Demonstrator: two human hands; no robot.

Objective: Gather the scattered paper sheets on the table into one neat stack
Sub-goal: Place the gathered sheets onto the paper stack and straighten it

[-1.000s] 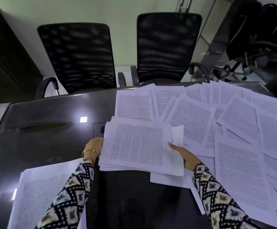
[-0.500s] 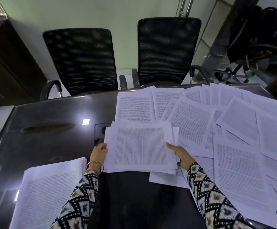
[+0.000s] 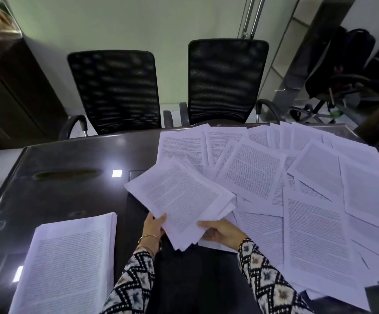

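Held bundle (image 3: pixel 184 200): a sheaf of printed paper sheets, lifted above the surface in front of the person and turned at a slant, with its edges uneven and fanned along the right side.
Left hand (image 3: pixel 153 225): grips the bundle's near left edge, thumb on the top page, fingers hidden beneath the paper.
Right hand (image 3: pixel 222 230): pinches the bundle's near corner, thumb laid over the top page, fingers underneath.
Scattered sheets (image 3: pixel 315 200): many printed pages lying loose and overlapping at mixed angles, covering the right half of the surface from the far edge to the near edge; some lie under the raised bundle.
Stack (image 3: pixel 70 257): a thick, fairly squared pile of pages at the near left, well apart from the loose pages.
Surface (image 3: pixel 70 177): dark and glossy, with a small square glint of light near its middle.
Bracelet (image 3: pixel 147 237): a thin gold band on the left wrist.
Left sleeve (image 3: pixel 134 284): black-and-white zigzag pattern.
Right sleeve (image 3: pixel 267 279): the same pattern.
Chairs: 2 black mesh-backed office chairs, the left chair (image 3: pixel 116 87) and the right chair (image 3: pixel 227 80), side by side behind the far edge.
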